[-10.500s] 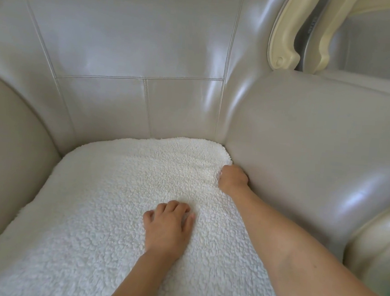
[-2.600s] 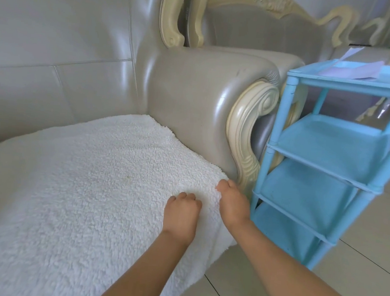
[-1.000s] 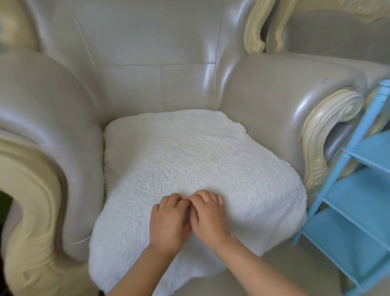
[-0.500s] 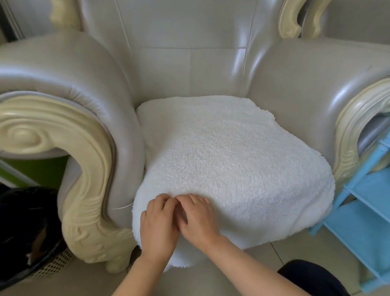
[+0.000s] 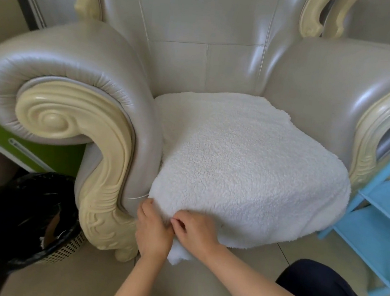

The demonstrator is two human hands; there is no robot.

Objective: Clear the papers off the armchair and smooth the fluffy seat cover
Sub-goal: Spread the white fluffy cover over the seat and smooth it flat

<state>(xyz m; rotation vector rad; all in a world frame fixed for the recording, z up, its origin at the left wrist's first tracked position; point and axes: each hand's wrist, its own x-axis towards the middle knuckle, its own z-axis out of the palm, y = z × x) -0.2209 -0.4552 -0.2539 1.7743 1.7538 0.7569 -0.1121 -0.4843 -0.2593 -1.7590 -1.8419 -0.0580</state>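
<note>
Since both hands slid along near edge from right corner to left one, smoothing looks almost finished. Far left: black-lined bin [image 5: 19, 208] on floor, not involved. Armchair [image 5: 79, 55]: left armrest is just beside left hand [image 5: 153, 234], fingers curled into fleece, grasping corner. Right hand [image 5: 196, 230] touches it, fingers bent, pinching same edge. Seat cover [image 5: 246, 166] lies on seat, near edge hanging over front, no papers seen on it. Right: blue shelf [image 5: 383, 223]. Probably only tug at this corner remains.
</note>
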